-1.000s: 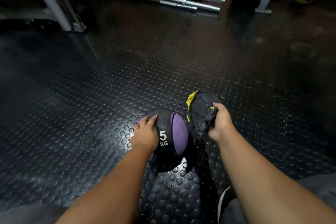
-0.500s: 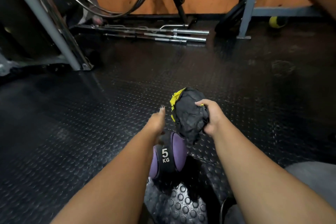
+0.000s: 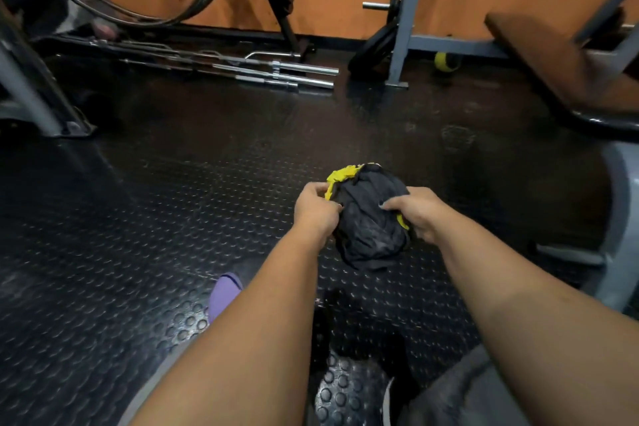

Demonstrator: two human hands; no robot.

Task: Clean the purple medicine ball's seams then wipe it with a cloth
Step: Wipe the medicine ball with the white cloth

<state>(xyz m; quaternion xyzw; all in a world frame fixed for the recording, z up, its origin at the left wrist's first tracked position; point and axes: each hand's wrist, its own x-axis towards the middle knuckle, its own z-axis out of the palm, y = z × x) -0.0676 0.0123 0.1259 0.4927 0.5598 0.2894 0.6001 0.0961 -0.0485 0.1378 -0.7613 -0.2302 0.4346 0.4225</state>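
Observation:
A crumpled black cloth with yellow trim point(image 3: 371, 221) is held up above the floor between both hands. My left hand point(image 3: 316, 209) pinches its left edge near the yellow trim. My right hand point(image 3: 416, 211) grips its right side. The purple medicine ball point(image 3: 224, 294) lies on the floor below, and only a purple sliver of it shows beside my left forearm; the rest is hidden by the arm.
Black studded rubber floor point(image 3: 138, 252). Chrome barbells point(image 3: 276, 74) lie at the back by the orange wall. A grey rack post point(image 3: 401, 45) and weight plates stand behind. A bench point(image 3: 560, 69) is at right, a machine frame point(image 3: 31, 93) at left, a yellow ball point(image 3: 446, 61) far back.
My left hand left the medicine ball and rose to take hold of the cloth. The view tilted up, so the ball slid down under my left forearm.

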